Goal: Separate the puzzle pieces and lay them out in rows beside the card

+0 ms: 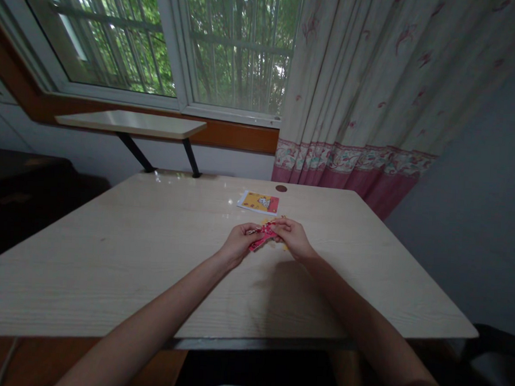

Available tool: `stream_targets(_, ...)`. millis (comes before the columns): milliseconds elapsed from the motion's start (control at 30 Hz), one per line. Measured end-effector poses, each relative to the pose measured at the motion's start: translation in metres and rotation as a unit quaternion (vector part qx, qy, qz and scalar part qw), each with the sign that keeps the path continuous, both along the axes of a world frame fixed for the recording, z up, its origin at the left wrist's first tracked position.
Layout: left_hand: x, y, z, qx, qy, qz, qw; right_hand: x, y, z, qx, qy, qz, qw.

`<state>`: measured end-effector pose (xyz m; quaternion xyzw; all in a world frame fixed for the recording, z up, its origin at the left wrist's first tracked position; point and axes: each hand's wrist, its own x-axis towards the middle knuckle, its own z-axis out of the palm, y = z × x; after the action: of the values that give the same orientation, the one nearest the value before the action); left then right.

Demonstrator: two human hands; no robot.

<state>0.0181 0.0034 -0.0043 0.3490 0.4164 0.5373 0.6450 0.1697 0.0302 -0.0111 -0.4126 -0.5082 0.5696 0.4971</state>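
Note:
Both of my hands meet over the middle of the desk, fingers closed. My left hand (239, 241) pinches the left side of a small, flat red-and-pink patterned piece (261, 237). On its right side, my right hand (293, 236) grips the same piece between thumb and fingers. Its exact kind is too small to make out. A few yellow bits show around and under the hands, partly hidden by them. Just beyond lies a flat picture card (258, 202), yellow and red, with a white spotted cartoon animal on it.
The pale wood desk (142, 256) has a round brown cable-hole cover (281, 188) near its back edge. A raised shelf (131, 122) on black legs stands at the back left. Behind are a barred window (243, 48) and a floral curtain (357, 94); a wall borders the right.

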Motion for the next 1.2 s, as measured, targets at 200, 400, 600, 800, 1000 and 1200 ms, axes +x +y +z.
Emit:
stream_targets(200, 0.000, -0.002, 0.002, -0.021, -0.018, -0.018, 0.999, 0.000, -0.001, 0.002, -0.019, -0.002, -0.007, 1.000)
stream_targets(400, -0.004, -0.002, 0.003, -0.082, -0.084, -0.093, 0.989, 0.000, 0.000, -0.001, 0.071, -0.046, 0.003, 0.996)
stream_targets(600, -0.004, -0.003, 0.002, -0.056, -0.076, -0.118, 0.989, 0.001, -0.001, -0.003, 0.129, -0.107, -0.004, 0.986)
stream_targets(800, -0.004, -0.002, 0.001, -0.085, -0.070, -0.077, 0.991, -0.001, -0.001, -0.002, 0.086, -0.045, 0.004, 0.995)
stream_targets(1000, -0.006, -0.003, 0.009, -0.092, -0.132, -0.091, 0.983, -0.003, -0.001, -0.005, 0.041, 0.018, 0.030, 0.999)
stream_targets(1200, -0.008, -0.002, 0.012, -0.103, -0.138, -0.090, 0.981, -0.004, -0.003, 0.002, 0.094, 0.015, 0.032, 0.995)
